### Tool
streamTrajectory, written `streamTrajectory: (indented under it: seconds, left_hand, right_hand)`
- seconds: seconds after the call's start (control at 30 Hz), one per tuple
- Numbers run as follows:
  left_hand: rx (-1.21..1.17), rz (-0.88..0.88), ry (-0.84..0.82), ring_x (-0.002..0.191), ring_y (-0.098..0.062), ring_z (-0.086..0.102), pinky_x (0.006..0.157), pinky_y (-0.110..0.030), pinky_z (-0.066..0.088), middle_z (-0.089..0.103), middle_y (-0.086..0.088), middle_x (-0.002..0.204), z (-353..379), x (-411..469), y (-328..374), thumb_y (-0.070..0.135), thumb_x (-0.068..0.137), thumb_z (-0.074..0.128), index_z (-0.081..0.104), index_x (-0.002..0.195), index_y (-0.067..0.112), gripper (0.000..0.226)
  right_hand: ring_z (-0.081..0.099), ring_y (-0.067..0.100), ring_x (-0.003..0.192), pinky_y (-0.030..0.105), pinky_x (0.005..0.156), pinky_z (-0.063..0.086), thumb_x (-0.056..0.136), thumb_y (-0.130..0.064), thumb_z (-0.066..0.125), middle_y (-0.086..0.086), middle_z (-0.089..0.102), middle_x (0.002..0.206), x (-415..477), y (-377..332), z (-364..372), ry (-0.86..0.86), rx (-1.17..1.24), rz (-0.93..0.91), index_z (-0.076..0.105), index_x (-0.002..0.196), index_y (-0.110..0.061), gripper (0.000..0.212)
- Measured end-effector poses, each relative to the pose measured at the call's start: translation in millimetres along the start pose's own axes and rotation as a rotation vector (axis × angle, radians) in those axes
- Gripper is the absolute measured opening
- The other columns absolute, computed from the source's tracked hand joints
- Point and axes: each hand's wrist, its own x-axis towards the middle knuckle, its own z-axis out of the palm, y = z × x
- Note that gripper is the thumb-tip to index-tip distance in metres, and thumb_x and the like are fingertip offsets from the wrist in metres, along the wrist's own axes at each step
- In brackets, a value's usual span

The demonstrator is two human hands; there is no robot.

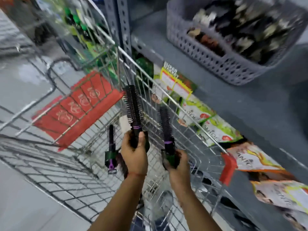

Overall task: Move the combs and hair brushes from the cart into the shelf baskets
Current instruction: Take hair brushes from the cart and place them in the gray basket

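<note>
My left hand [135, 151] grips the handle of a black round hair brush [133, 104] with a purple ring, held upright over the wire cart [70, 185]. My right hand [177, 161] holds a second, similar round brush [165, 124] by its handle, also upright. A third brush [111, 147] with a purple end lies in the cart, left of my left hand. Up on the grey shelf [233, 104] at the right stands a grey perforated basket [208, 55], holding several dark and pale items that are too blurred to name.
A red sign [78, 109] is fixed to the cart's front panel. Green and white packets [196, 112] fill the lower shelf right of the cart. Green bottles [78, 22] stand at the far top left. A perforated metal shelf post [124, 30] rises beside the cart.
</note>
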Motion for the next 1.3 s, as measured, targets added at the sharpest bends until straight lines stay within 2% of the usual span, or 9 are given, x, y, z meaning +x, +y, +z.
streamTrajectory:
  seconds: [0.07, 0.23, 0.4, 0.5, 0.63, 0.8, 0.9, 1.03, 1.3]
  left_hand:
    - [-0.09, 0.113, -0.028, 0.077, 0.0, 0.059, 0.079, -0.031, 0.048, 0.062, 0.001, 0.084, 14, -14, 32, 0.026, 0.086, 0.057, 0.062, 0.089, 0.017, 0.011]
    - [-0.176, 0.365, -0.132, 0.061, 0.013, 0.052, 0.061, -0.002, 0.04, 0.056, 0.01, 0.071, 66, -64, 107, 0.029, 0.087, 0.049, 0.06, 0.087, 0.006, 0.026]
    - [-0.068, 0.409, -0.417, 0.058, -0.001, 0.055, 0.053, -0.013, 0.033, 0.059, 0.003, 0.063, 118, -134, 152, 0.036, 0.083, 0.049, 0.062, 0.079, 0.011, 0.028]
    - [0.077, 0.412, -0.552, 0.086, -0.034, 0.061, 0.058, -0.025, 0.027, 0.068, -0.024, 0.082, 149, -177, 173, 0.035, 0.088, 0.057, 0.066, 0.081, 0.003, 0.033]
    - [0.193, 0.323, -0.739, 0.1, -0.044, 0.058, 0.074, -0.04, 0.042, 0.062, -0.039, 0.1, 207, -224, 203, 0.033, 0.092, 0.053, 0.058, 0.061, 0.001, 0.045]
    - [0.507, 0.306, -0.945, 0.129, -0.034, 0.049, 0.103, -0.035, 0.038, 0.05, -0.025, 0.14, 290, -255, 188, 0.03, 0.098, 0.042, 0.052, 0.129, -0.004, 0.047]
    - [0.761, 0.3, -0.922, 0.125, -0.035, 0.052, 0.101, -0.035, 0.042, 0.055, -0.026, 0.133, 307, -261, 156, 0.038, 0.095, 0.044, 0.056, 0.123, -0.008, 0.054]
    - [0.836, 0.29, -0.851, 0.125, -0.036, 0.051, 0.101, -0.036, 0.043, 0.057, -0.025, 0.132, 313, -271, 134, 0.03, 0.094, 0.051, 0.057, 0.122, -0.006, 0.046]
    - [1.148, 0.623, -0.687, 0.121, -0.03, 0.05, 0.095, -0.037, 0.047, 0.057, -0.017, 0.129, 312, -277, 120, 0.022, 0.094, 0.051, 0.058, 0.122, 0.003, 0.035]
  right_hand:
    - [0.059, 0.003, 0.083, 0.013, 0.07, 0.047, 0.08, -0.015, 0.068, -0.002, 0.06, 0.093, -25, -29, -17, 0.096, 0.154, -0.154, 0.044, 0.101, -0.029, 0.034]
    - [0.057, -0.011, 0.073, 0.004, 0.068, 0.046, 0.066, -0.031, 0.068, -0.018, 0.063, 0.083, -62, -95, -66, 0.448, 0.537, -0.431, 0.058, 0.091, -0.042, 0.029]
    - [0.056, -0.01, 0.062, 0.004, 0.061, 0.047, 0.082, -0.018, 0.067, -0.02, 0.066, 0.066, -81, -140, -156, 0.776, 0.682, -0.598, 0.054, 0.082, -0.024, 0.014]
    - [0.049, -0.009, 0.059, 0.005, 0.061, 0.044, 0.086, -0.011, 0.061, -0.014, 0.058, 0.066, -89, -152, -228, 0.933, 0.699, -0.621, 0.052, 0.077, -0.022, 0.016]
    - [0.04, -0.003, 0.04, 0.014, 0.045, 0.037, 0.091, -0.025, 0.054, -0.011, 0.047, 0.045, -80, -157, -329, 1.073, 0.583, -0.459, 0.045, 0.059, -0.023, 0.034]
    - [0.041, 0.022, 0.046, 0.038, 0.052, 0.041, 0.083, -0.048, 0.047, 0.005, 0.043, 0.052, -25, -125, -399, 1.027, 0.393, -0.166, 0.045, 0.055, -0.017, 0.041]
    - [0.061, 0.038, 0.076, 0.05, 0.079, 0.053, 0.091, -0.036, 0.041, 0.029, 0.063, 0.086, -19, -114, -404, 0.924, 0.24, -0.007, 0.061, 0.087, -0.002, 0.04]
    - [0.059, 0.038, 0.109, 0.03, 0.069, 0.044, 0.098, -0.018, 0.035, 0.026, 0.058, 0.125, -23, -103, -410, 0.764, 0.28, 0.128, 0.051, 0.12, 0.009, 0.039]
    - [0.059, 0.035, 0.11, 0.033, 0.086, 0.047, 0.088, -0.015, 0.053, 0.02, 0.064, 0.12, -23, -90, -408, 0.858, 0.037, 0.15, 0.059, 0.113, 0.002, 0.031]
